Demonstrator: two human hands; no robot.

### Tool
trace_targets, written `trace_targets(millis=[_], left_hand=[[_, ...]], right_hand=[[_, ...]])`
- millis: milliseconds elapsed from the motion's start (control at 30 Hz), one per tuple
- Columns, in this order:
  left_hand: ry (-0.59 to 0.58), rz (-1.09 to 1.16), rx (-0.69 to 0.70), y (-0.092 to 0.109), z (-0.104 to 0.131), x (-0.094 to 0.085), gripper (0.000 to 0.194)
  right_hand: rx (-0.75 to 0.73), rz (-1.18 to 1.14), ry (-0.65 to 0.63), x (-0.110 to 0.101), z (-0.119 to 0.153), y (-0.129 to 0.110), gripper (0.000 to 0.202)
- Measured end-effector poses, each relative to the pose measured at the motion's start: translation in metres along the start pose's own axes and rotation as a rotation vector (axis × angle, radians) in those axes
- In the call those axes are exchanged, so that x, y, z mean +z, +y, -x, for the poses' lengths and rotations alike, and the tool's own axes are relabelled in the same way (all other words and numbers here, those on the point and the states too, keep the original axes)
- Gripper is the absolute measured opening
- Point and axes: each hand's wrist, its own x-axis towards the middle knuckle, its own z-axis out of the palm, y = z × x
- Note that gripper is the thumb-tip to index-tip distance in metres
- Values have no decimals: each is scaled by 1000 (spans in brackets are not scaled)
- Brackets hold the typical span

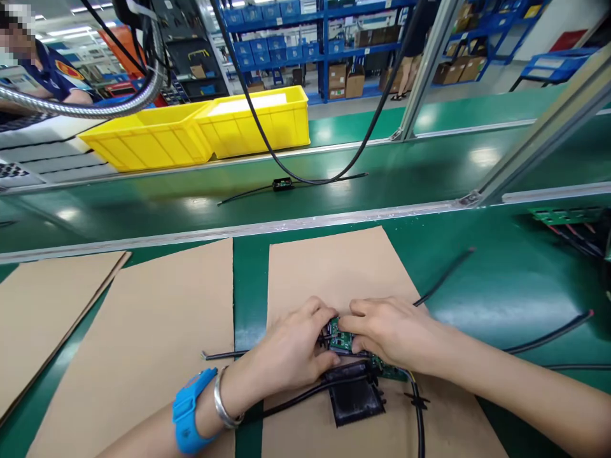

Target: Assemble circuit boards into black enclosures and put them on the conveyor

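A small green circuit board (pixel 340 338) with black cables lies over a cardboard sheet (pixel 329 273). My left hand (pixel 298 343), with a blue band and a silver bangle at the wrist, has its fingers closed on the board's left end. From the right, my right hand (pixel 389 331) grips the same board between thumb and fingers. Just below the hands rests a black rectangular case (pixel 356 397) with a cable across its top. Part of another green board (pixel 394 370) shows beneath my right hand.
More cardboard sheets (pixel 176 318) lie to the left. Behind the metal rail (pixel 286 224), a small black module (pixel 282 184) with cables lies on a green surface, near yellow bins (pixel 267 124). Wired boards (pixel 568 216) are at the right edge. A person (pixel 57 73) is at the upper left.
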Motion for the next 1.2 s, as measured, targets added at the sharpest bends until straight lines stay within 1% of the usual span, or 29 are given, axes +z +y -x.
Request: trace_targets(millis=[67, 133, 200, 300, 467, 567, 667, 700, 733, 800, 833, 900, 1000, 1067, 1200], left_hand=[[7, -5, 15, -5, 0, 6, 47], [25, -10, 1, -8, -1, 10, 47], [30, -3, -14, -11, -2, 13, 48], [30, -1, -27, -13, -1, 15, 49], [6, -57, -59, -11, 0, 14, 51], [-12, -59, -71, -8, 2, 10, 51], [-42, 3, -76, -5, 4, 0, 56], [-55, 24, -93, -5, 5, -4, 54], [-73, 39, -123, -4, 6, -8, 47], [-100, 38, -187, -4, 7, -15, 25], [-108, 19, -200, -4, 8, -16, 15], [-115, -67, -157, -2, 10, -14, 7], [-84, -320, -51, 3, 14, -4, 11], [-38, -443, -19, 7, 15, 4, 15], [46, -528, 4, 9, 13, 15, 17]], right_hand=[[29, -1, -7, 1, -2, 3, 11], [35, -13, -12, 1, -5, 5, 11], [10, -52, -33, 1, -10, 7, 8], [-3, -103, -61, 2, -15, 8, 7], [105, -44, -31, 5, -17, 2, 14], [107, -70, -18, 5, -18, 0, 17], [97, -109, -5, 5, -20, 0, 18], [91, -120, -3, 5, -20, 0, 18], [82, -132, -2, 5, -21, 1, 19], [62, -158, -3, 6, -22, 2, 20], [56, -164, -1, 6, -22, 2, 21], [59, -162, 2, 8, -23, 4, 21], [60, -134, 11, 10, -22, 5, 17], [50, -110, 19, 11, -22, 5, 14], [44, -81, 26, 10, -22, 6, 9]])
